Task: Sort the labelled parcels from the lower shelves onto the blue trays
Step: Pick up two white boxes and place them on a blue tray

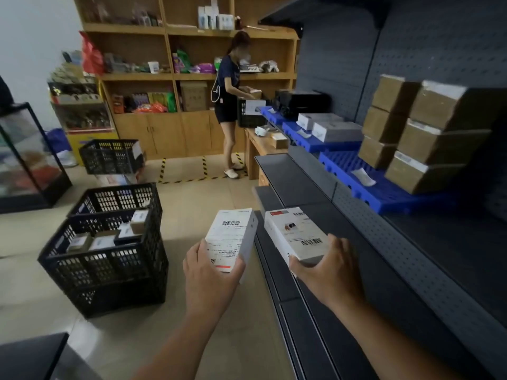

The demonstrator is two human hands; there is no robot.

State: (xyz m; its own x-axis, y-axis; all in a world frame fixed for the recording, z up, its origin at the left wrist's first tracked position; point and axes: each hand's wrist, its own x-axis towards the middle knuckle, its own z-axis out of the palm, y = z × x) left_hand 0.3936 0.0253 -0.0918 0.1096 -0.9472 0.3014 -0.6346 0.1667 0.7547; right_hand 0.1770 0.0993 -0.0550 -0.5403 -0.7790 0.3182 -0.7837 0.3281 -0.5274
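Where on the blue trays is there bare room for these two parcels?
Nearest blue tray: bare front and left, around the paper slip, beside the stacked brown boxes. Middle blue tray: crowded with grey boxes.

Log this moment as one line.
left hand: grips left parcel | right hand: grips right parcel | blue tray: part bare

Both parcels (pixel 297 237) I hold are smooth white card with matt paper labels (pixel 225 242). The shelf (pixel 411 256) beside them is matt perforated metal, and the trays (pixel 384 196) on that shelf are ribbed blue plastic.
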